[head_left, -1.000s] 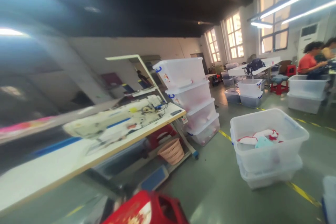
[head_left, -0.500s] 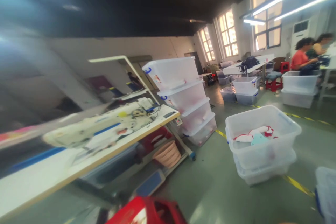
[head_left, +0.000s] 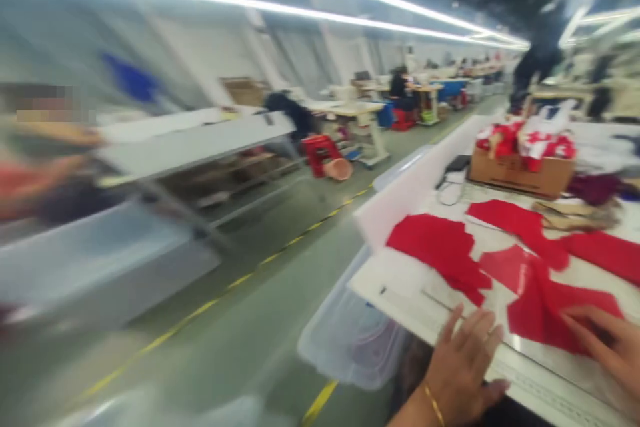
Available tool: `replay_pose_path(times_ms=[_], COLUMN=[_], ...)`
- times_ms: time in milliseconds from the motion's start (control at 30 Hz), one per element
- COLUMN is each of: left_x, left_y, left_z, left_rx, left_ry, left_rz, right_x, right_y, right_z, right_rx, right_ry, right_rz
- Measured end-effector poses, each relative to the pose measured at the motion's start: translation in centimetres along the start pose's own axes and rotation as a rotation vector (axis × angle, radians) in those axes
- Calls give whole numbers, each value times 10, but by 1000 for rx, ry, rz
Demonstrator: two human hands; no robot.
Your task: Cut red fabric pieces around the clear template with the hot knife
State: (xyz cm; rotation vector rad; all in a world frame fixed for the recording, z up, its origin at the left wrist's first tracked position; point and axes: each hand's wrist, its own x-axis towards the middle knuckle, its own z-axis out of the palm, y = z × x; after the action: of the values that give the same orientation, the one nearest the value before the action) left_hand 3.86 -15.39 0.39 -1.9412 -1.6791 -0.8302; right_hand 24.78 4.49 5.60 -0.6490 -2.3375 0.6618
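My left hand [head_left: 465,363] lies flat on the near edge of a white worktable [head_left: 400,280], fingers stretched out, holding nothing. My right hand [head_left: 607,340] rests at the lower right with its fingers spread on a red fabric piece [head_left: 545,303]. More red cut pieces [head_left: 437,250] lie spread over the table ahead of both hands. The picture is smeared by motion.
A cardboard box [head_left: 520,173] of red and white items stands at the back of the table. A clear plastic bin [head_left: 350,337] sits on the floor beside the table's left edge. Other tables [head_left: 200,140], a red stool [head_left: 320,150] and seated people line the green-floored aisle.
The view has swung away from the sewing machine table and stacked bins to a worktable with red fabric. Both my hands have come into view, resting on that table.
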Motion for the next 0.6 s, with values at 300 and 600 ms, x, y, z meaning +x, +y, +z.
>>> replay_pose_path(times_ms=[300, 600], left_x=[63, 104], left_y=[12, 7], left_z=[7, 41], left_rx=[-189, -32], left_ry=[-43, -125], left_rz=[87, 154], right_x=[-21, -44], right_y=[-2, 22], right_z=[-32, -34], right_rx=[98, 105], right_ry=[-47, 30], right_rz=[221, 351])
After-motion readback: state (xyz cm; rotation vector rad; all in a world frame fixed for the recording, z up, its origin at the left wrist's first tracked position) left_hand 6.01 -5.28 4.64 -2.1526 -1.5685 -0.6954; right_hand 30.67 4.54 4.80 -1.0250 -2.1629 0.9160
